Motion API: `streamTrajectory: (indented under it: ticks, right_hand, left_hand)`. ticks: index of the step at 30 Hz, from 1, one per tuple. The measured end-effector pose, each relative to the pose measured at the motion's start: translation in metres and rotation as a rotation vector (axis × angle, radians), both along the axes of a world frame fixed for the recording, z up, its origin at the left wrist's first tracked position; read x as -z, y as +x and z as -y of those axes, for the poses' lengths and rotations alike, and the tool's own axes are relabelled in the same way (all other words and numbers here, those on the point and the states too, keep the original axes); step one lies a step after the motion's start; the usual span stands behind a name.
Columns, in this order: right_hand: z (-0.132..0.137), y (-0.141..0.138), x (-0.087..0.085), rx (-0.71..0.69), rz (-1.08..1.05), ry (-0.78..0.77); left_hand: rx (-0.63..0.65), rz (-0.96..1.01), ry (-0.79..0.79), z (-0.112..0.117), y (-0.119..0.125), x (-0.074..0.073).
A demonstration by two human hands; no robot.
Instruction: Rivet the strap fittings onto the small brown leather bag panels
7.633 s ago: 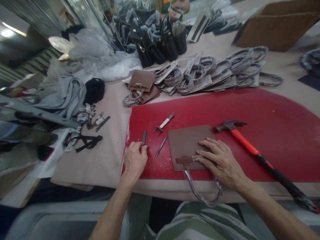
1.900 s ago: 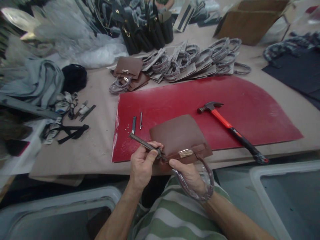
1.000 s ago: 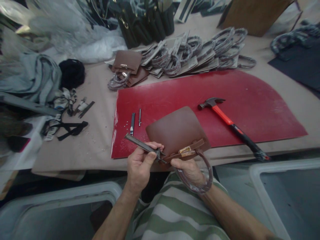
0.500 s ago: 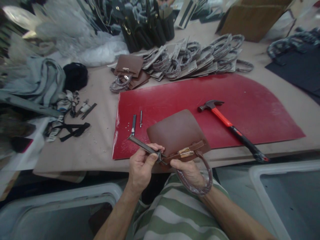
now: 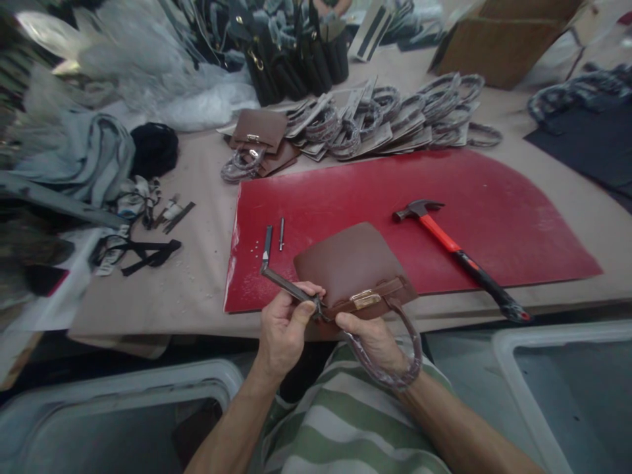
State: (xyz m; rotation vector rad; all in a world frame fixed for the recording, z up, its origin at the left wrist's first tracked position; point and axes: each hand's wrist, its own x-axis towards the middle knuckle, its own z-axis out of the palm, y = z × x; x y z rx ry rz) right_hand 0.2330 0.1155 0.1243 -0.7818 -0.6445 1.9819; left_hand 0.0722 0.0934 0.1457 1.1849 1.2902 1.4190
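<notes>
Brown panel (image 5: 353,260) tilted over near edge of red mat (image 5: 513,224). Left hand (image 5: 284,329) just off mat, angled inward, pinching metal tool (image 5: 287,284) at panel corner; right hand (image 5: 374,339) also off mat, thumb uppermost, pinching panel edge.

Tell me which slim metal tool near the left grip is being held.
The slanting tool in the left grip; the flat dark tool and the thin rod lie on the red mat.

A garment (image 5: 340,421) in broad, curving green and white stripes is worn; both forearms (image 5: 239,418) are seen bare.
</notes>
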Motion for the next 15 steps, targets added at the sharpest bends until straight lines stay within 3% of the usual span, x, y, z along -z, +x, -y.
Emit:
streamTrajectory:
  ticks: [5,8,15]
  right_hand:
    - [-0.002,0.005,-0.009,-0.06,0.018,-0.038]
    - [-0.003,0.009,-0.012,-0.181,0.086,-0.014]
    - [0.0,0.012,-0.002,-0.273,0.174,-0.042]
  left_hand:
    - [0.006,-0.097,-0.048,-0.004,-0.002,-0.002]
    - [0.002,-0.117,-0.064,-0.007,-0.004,0.002]
    - [-0.016,0.003,-0.068,-0.007,-0.005,0.001]
